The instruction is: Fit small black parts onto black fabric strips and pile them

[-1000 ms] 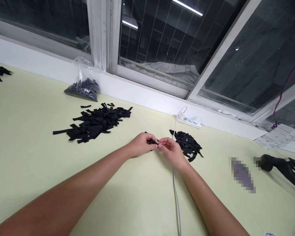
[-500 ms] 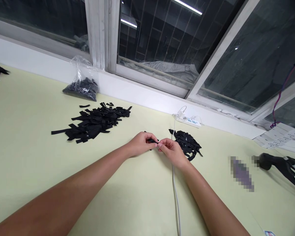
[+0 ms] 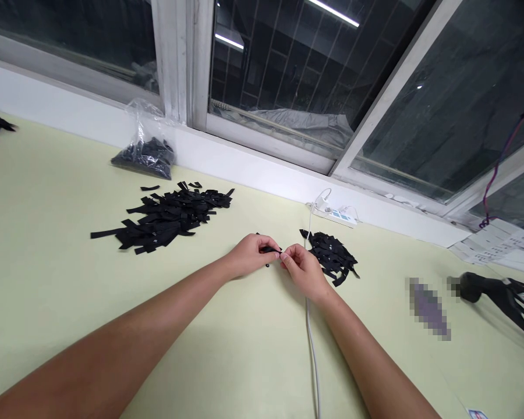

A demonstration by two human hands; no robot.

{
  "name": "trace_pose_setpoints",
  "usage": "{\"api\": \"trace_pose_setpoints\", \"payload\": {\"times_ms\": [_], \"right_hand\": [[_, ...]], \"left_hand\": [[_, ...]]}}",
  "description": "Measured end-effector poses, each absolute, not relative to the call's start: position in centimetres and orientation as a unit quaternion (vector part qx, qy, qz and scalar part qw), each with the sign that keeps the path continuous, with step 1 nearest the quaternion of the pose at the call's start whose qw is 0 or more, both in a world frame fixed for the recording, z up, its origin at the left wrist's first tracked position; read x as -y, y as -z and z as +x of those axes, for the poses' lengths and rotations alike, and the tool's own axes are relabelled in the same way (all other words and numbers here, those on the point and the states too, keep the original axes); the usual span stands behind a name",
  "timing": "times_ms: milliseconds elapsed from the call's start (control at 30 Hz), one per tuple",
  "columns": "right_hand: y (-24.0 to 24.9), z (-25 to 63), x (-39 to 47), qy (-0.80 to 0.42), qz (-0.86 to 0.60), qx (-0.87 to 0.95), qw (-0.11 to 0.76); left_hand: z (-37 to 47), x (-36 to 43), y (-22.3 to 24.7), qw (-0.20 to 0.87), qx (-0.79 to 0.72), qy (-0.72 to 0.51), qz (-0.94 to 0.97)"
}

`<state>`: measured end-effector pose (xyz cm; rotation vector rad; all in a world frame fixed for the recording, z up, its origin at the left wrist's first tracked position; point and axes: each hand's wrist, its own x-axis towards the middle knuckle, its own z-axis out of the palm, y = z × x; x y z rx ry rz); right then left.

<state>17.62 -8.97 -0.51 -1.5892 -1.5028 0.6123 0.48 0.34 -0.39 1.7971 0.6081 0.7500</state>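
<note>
On the far left of the pale yellow-green desk, past a clear plastic bag of black bits, a large loose heap of black fabric strips looks unworked. At the centre, the left hand and right hand are both closed in a fingertip pinch on one small black fabric strip, held just above the desk. Just right of them lies a smaller pile of black strips, seemingly the handled ones, so most remains.
</note>
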Motion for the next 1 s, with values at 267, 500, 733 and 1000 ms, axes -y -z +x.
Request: {"api": "trace_pose_setpoints", "payload": {"times_ms": [267, 500, 733, 1000], "right_hand": [[0.8, 18.4, 8.7, -0.189, -0.639, 0.585, 0.461], [-0.4, 19.5, 8.7, -0.148, -0.644, 0.510, 0.550], [-1.1, 19.5, 8.7, -0.193, -0.629, 0.458, 0.597], [-2.0, 18.7, 8.9, -0.364, -0.566, 0.350, 0.652]], "left_hand": [[0.9, -0.7, 0.9, 0.515, -0.274, -0.336, 0.740], [0.4, -1.1, 0.8, 0.454, -0.327, -0.397, 0.728], [-0.8, -0.5, 0.3, 0.316, -0.232, -0.268, 0.880], [-1.0, -0.6, 0.0, 0.300, -0.211, -0.244, 0.897]]}}
